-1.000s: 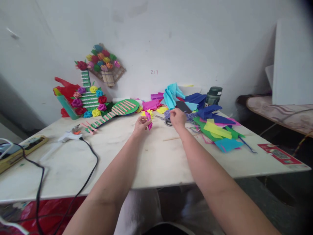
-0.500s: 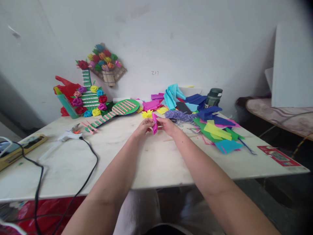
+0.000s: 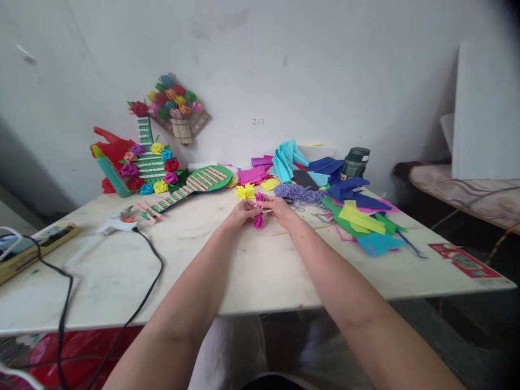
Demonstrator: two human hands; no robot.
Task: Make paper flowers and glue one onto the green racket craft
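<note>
A small piece of magenta crepe paper (image 3: pixel 259 221) is pinched at its middle between my two hands, its ends fanning out above and below. My left hand (image 3: pixel 242 212) closes on it from the left, fingertips at the narrow waist. From the other side my right hand (image 3: pixel 277 208) grips it, with the fingers partly hiding the paper. Just behind my left hand lies a yellow paper flower (image 3: pixel 245 190). To the right of my right hand sits a tangle of purple yarn (image 3: pixel 298 193).
A glue gun (image 3: pixel 117 223) with a black cord and a power strip (image 3: pixel 40 249) lie at left. Behind are a green paper guitar shape (image 3: pixel 209 179) and a flower-trimmed one (image 3: pixel 149 165). Coloured paper sheets (image 3: pixel 361 216) and a dark bottle (image 3: pixel 356 162) occupy the right.
The magenta paper was a narrow folded strip; now it is gathered at the middle with its ends spread. My fingers have shifted to its centre.
</note>
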